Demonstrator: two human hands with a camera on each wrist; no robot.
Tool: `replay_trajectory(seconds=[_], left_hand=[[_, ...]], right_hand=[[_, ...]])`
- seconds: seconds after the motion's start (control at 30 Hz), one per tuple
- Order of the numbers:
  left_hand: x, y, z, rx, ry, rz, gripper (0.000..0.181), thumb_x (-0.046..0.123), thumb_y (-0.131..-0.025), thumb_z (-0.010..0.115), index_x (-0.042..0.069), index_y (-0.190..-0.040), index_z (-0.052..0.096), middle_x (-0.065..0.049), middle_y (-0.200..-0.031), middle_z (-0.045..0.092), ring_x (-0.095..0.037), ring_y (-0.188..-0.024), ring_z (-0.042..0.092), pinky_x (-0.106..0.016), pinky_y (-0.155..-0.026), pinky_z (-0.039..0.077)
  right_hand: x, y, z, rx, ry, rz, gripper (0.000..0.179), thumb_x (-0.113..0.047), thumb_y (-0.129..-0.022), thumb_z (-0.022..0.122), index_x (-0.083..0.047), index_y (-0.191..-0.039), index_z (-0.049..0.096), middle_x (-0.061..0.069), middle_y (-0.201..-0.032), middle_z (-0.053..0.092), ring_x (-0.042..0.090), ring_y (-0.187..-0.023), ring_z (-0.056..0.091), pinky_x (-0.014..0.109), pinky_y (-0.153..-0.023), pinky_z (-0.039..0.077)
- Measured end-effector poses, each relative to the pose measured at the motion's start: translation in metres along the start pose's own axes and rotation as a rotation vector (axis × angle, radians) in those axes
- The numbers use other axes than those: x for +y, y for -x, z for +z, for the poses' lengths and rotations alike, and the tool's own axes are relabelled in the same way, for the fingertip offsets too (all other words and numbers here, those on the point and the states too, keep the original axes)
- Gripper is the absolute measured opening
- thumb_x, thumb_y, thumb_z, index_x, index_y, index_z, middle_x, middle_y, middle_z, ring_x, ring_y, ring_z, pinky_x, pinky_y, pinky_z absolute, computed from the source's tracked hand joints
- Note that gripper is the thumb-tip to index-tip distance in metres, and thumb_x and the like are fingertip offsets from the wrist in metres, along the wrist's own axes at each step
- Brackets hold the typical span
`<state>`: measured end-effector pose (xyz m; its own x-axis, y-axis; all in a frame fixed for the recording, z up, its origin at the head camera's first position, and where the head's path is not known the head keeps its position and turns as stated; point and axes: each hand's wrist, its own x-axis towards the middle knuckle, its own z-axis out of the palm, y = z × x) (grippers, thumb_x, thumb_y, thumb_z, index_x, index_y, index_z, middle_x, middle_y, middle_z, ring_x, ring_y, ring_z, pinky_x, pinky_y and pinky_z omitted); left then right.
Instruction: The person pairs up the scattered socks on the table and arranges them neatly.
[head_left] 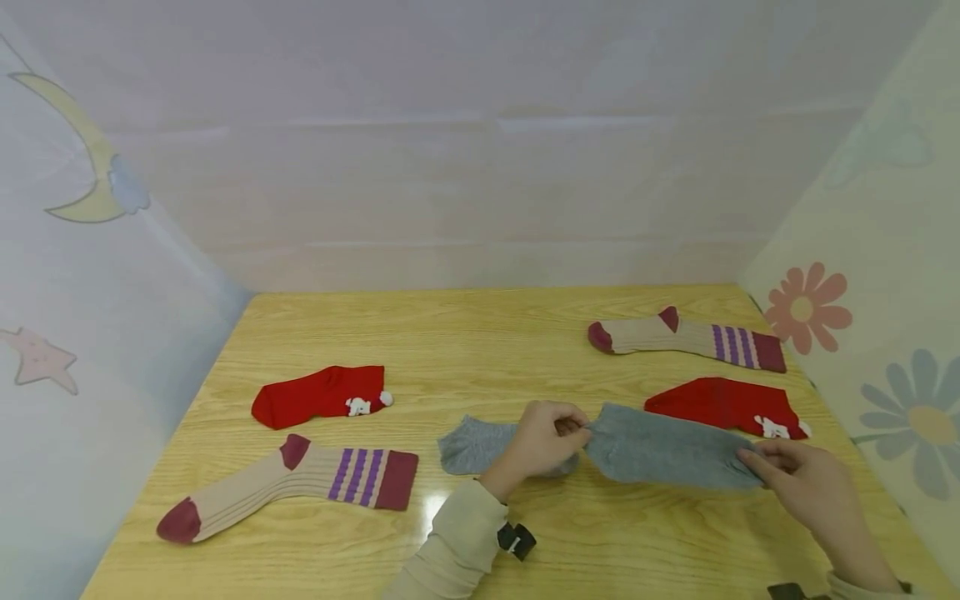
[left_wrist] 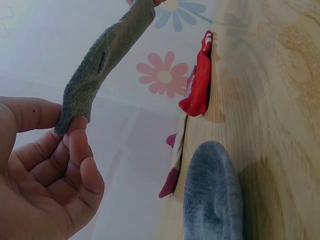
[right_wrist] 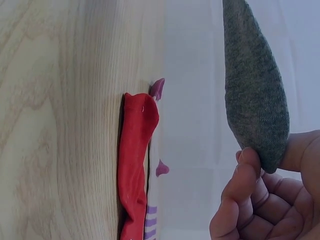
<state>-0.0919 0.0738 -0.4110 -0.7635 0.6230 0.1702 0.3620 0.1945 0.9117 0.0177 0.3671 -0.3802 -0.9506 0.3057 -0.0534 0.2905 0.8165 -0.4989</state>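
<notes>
A grey sock [head_left: 671, 446] is stretched sideways between both hands, raised off the table. My left hand [head_left: 540, 442] pinches its left end between thumb and fingertips. At the other end, my right hand [head_left: 806, 479] pinches the sock, as the right wrist view also shows, with the fabric [right_wrist: 257, 90] rising from the fingertips. A second grey sock [head_left: 476, 446] lies flat on the table, partly hidden behind the left hand and forearm. Just behind the held sock lies a red sock [head_left: 720, 400] with a white animal figure, its lower edge partly covered in the head view.
Another red sock [head_left: 311, 396] lies on the wooden table [head_left: 480, 350] at the left. In front of it is a beige sock [head_left: 300, 475] with purple stripes; a matching striped sock [head_left: 690, 337] lies back right. Printed cloth walls [head_left: 480, 183] border the table's back and sides.
</notes>
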Motion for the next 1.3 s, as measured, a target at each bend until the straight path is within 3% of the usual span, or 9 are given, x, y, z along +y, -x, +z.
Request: replay_trajectory(seconds=[0.23, 0.5, 0.93, 1.3], left_hand=[[-0.003, 0.001, -0.006, 0.018, 0.006, -0.007, 0.011, 0.007, -0.085, 0.060, 0.002, -0.091, 0.068, -0.002, -0.080, 0.064, -0.001, -0.066, 0.054, -0.017, -0.060, 0.046], [-0.007, 0.003, -0.012, 0.042, 0.029, -0.023, 0.011, 0.005, -0.085, 0.058, 0.002, -0.089, 0.068, -0.004, -0.078, 0.063, -0.003, -0.065, 0.053, -0.019, -0.060, 0.046], [-0.006, 0.009, -0.025, 0.071, 0.019, -0.021, 0.012, 0.005, -0.085, 0.058, 0.001, -0.090, 0.068, -0.007, -0.080, 0.064, -0.008, -0.068, 0.056, -0.020, -0.061, 0.046], [-0.010, 0.012, -0.034, 0.085, 0.009, -0.028, 0.011, 0.005, -0.085, 0.058, 0.001, -0.090, 0.068, -0.007, -0.080, 0.064, -0.009, -0.068, 0.056, -0.021, -0.062, 0.046]], right_hand=[[-0.005, -0.003, 0.006, 0.010, -0.014, -0.019, 0.037, -0.031, -0.086, 0.062, 0.004, -0.093, 0.066, 0.005, -0.071, 0.065, 0.004, -0.055, 0.051, 0.026, -0.048, 0.038], [-0.013, -0.004, 0.010, -0.032, -0.069, 0.019, 0.045, -0.035, -0.087, 0.060, 0.008, -0.100, 0.063, 0.006, -0.073, 0.065, 0.011, -0.057, 0.056, 0.026, -0.049, 0.038], [-0.025, -0.004, 0.019, -0.007, -0.147, -0.018, 0.038, -0.030, -0.087, 0.061, 0.006, -0.099, 0.064, 0.010, -0.079, 0.067, 0.004, -0.057, 0.057, 0.025, -0.049, 0.043], [-0.036, -0.005, 0.022, 0.022, -0.152, -0.078, 0.031, -0.026, -0.087, 0.062, 0.004, -0.093, 0.066, 0.007, -0.073, 0.066, 0.007, -0.056, 0.057, 0.026, -0.047, 0.041]])
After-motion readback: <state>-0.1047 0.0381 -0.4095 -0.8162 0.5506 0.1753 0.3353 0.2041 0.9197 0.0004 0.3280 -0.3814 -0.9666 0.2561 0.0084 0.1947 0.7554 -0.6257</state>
